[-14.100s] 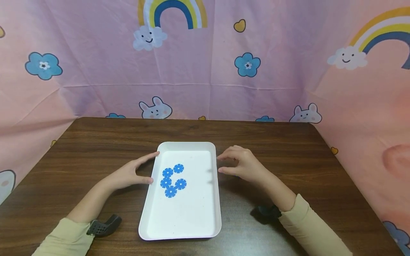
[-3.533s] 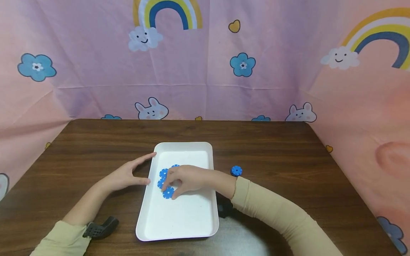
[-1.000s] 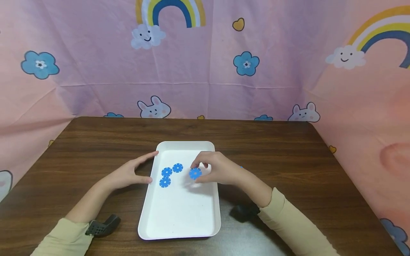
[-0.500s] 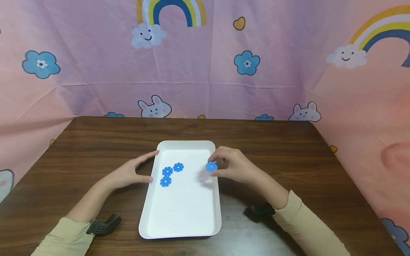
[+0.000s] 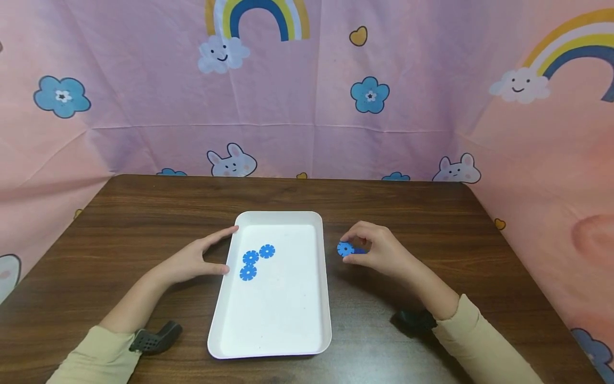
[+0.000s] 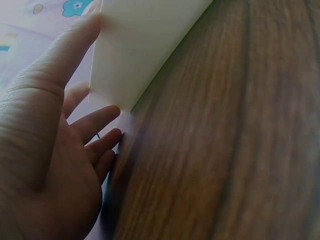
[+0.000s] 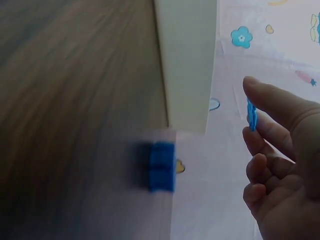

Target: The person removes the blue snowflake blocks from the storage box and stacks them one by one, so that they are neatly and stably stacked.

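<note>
My right hand [image 5: 376,248] pinches a blue notched snowflake disc [image 5: 345,249] between thumb and fingers, just right of the white tray [image 5: 275,320]. Edge-on, the held disc [image 7: 252,115] shows in the right wrist view, raised above a short stack of blue discs [image 7: 163,166] on the table. In the head view the hand mostly hides that stack. Three more discs, one of them a blue snowflake disc [image 5: 248,272], lie at the tray's left side. My left hand [image 5: 192,261] touches the tray's left wall with thumb and fingertips, fingers extended.
The tray stands on a dark wood-grain table [image 5: 158,213]. Behind and beside it hangs a pink and purple cloth [image 5: 288,149] with rainbows, clouds and rabbits. A black wrist device [image 5: 155,338] sits at the left cuff.
Originally several discs lay in the tray; two have left their places there. A disc stack has appeared on the right. The right hand carried the held disc rightward past the tray wall; the left hand stayed.
</note>
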Tool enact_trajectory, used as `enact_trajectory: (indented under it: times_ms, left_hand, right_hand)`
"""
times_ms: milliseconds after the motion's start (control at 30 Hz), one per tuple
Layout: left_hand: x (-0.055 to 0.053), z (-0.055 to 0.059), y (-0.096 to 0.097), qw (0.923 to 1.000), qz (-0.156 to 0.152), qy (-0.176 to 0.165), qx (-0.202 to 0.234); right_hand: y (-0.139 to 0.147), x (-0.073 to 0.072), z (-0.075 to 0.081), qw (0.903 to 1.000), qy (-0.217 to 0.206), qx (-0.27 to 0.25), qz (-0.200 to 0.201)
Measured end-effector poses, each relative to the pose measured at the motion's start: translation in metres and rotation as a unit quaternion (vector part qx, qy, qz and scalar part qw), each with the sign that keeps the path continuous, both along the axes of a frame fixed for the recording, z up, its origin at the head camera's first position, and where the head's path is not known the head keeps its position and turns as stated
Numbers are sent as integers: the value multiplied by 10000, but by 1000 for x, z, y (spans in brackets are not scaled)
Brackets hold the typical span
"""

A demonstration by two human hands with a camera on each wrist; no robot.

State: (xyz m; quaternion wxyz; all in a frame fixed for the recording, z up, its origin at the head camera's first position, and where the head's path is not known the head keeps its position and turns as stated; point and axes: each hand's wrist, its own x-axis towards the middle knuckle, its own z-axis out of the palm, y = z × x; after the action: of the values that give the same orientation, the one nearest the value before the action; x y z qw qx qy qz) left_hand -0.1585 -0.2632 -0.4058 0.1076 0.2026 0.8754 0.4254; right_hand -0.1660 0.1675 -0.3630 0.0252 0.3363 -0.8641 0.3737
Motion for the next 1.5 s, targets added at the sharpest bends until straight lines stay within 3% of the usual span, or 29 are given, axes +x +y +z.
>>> enact_trajectory:
  times_ms: [600, 1500]
  left_hand:
    - [-1, 1, 1, 10000, -53, 27, 36]
    - [0, 0, 0, 10000, -42, 46, 38]
  right_hand:
    - [33, -6, -17, 9992, -146, 275, -262]
    - [38, -16, -34, 9982, -380, 452, -96]
